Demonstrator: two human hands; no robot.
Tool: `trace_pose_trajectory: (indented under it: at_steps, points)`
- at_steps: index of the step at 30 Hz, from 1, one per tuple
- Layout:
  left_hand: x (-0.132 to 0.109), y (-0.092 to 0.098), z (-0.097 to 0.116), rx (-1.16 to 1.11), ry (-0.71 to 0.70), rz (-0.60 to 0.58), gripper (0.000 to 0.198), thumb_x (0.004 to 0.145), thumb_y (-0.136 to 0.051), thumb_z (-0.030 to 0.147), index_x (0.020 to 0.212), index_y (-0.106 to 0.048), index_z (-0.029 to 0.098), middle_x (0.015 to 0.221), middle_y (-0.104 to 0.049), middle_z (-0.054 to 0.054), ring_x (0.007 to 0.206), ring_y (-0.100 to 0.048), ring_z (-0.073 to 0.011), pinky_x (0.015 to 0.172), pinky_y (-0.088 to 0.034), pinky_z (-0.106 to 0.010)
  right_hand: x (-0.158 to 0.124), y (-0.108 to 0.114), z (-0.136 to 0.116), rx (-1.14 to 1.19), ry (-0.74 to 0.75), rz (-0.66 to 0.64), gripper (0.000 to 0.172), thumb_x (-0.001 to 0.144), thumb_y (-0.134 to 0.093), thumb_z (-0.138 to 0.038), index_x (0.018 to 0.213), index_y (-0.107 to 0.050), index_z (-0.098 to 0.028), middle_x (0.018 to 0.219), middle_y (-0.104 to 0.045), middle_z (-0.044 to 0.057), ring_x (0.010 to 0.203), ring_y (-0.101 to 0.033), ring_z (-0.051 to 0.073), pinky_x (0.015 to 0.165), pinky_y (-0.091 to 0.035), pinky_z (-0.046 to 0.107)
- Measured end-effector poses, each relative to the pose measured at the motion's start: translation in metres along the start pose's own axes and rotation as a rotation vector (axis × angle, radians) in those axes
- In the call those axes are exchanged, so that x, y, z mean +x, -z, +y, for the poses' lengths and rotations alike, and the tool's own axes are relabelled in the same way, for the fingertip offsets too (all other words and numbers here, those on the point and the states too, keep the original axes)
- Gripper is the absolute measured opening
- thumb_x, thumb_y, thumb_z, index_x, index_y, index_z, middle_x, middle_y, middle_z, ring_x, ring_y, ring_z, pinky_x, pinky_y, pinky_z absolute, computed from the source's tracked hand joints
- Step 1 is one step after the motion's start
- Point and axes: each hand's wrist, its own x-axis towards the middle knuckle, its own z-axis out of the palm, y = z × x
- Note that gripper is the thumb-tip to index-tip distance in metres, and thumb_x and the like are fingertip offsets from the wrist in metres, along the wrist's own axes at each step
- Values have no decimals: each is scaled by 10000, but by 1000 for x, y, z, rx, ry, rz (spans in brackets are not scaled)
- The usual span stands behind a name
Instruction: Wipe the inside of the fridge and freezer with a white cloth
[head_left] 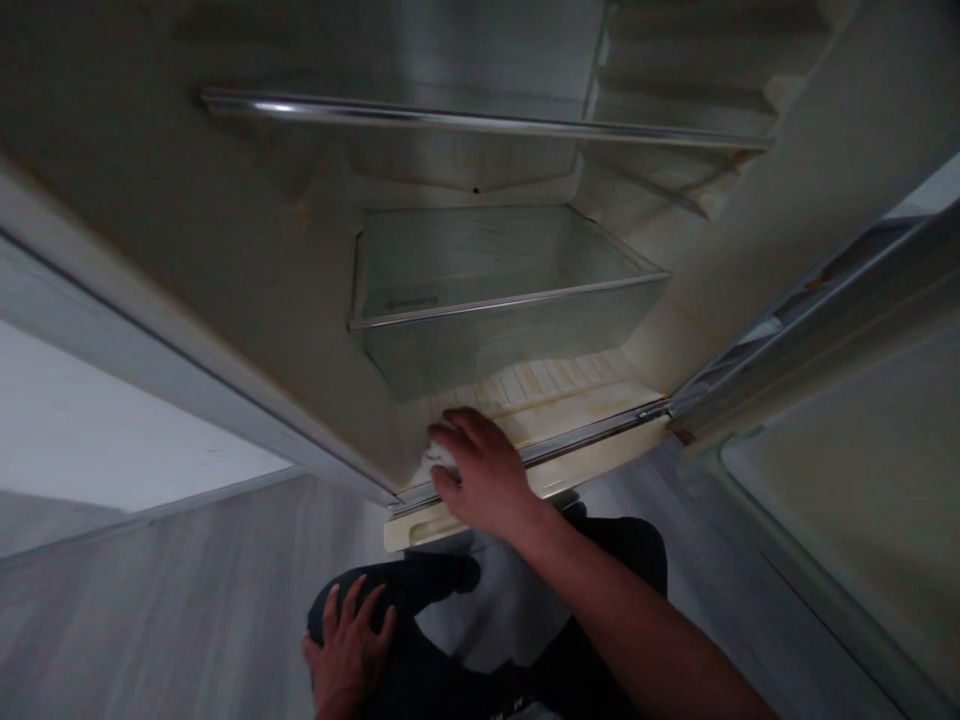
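My right hand (484,470) reaches into the bottom front left corner of an open refrigerator (270,290). Its fingers are closed on a crumpled white wad (438,458), a cloth or tissue by its look, pressed against the stained ribbed floor (536,385). Most of the wad is hidden under the fingers. My left hand (351,640) rests on my left knee with its fingers spread, holding nothing. Just above and behind my right hand sits a clear glass-like drawer (517,330) with a pale front rim.
Higher up, a glass shelf with a shiny metal front edge (480,118) spans the cabinet. The refrigerator door (840,420) stands open on the right. A cream strip (600,458) runs along the sill. Grey wood-look flooring (187,610) lies below.
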Motion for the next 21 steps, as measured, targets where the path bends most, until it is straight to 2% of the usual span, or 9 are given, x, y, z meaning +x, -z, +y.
trace_pose_trajectory:
  at_steps: [3, 8, 13, 18, 21]
  points:
    - [0, -1, 0, 16, -4, 13, 474, 1058, -357, 440, 1430, -639, 357, 1689, -468, -22, 1645, -197, -356, 1195, -347, -728, 1, -5, -14, 12, 67, -45, 393, 979, -616, -282, 1367, -643, -232, 1499, -585, 84, 1434, -484, 238, 1244, -413, 395]
    - [2, 4, 3, 56, -9, 25, 465, 1040, -396, 419, 1432, -639, 356, 1689, -469, -24, 1641, -214, -348, 1179, -375, -688, 0, 0, -5, -10, 64, -53, 400, 996, -623, -305, 1388, -627, -227, 1503, -575, 85, 1429, -479, 225, 1242, -413, 384]
    - [5, 11, 6, 64, -63, 19, 465, 1038, -394, 362, 1433, -640, 350, 1710, -437, -28, 1646, -195, -354, 1158, -401, -677, 3, 1, 1, -47, -9, -20, 404, 995, -610, -302, 1391, -634, -226, 1509, -573, 87, 1432, -478, 230, 1244, -408, 390]
    - [4, 3, 7, 54, -50, 54, 478, 1064, -345, 429, 1446, -626, 367, 1709, -438, -14, 1659, -160, -342, 1175, -383, -684, 9, 14, 23, -61, -88, -3, 402, 967, -631, -290, 1361, -663, -217, 1498, -596, 85, 1397, -524, 245, 1213, -438, 411]
    - [4, -1, 4, 42, -42, 35, 469, 1061, -360, 418, 1443, -627, 373, 1711, -436, -10, 1660, -165, -339, 1181, -378, -687, 9, 22, 43, -76, -134, 37, 403, 957, -629, -275, 1352, -667, -207, 1483, -614, 90, 1378, -543, 247, 1211, -436, 413]
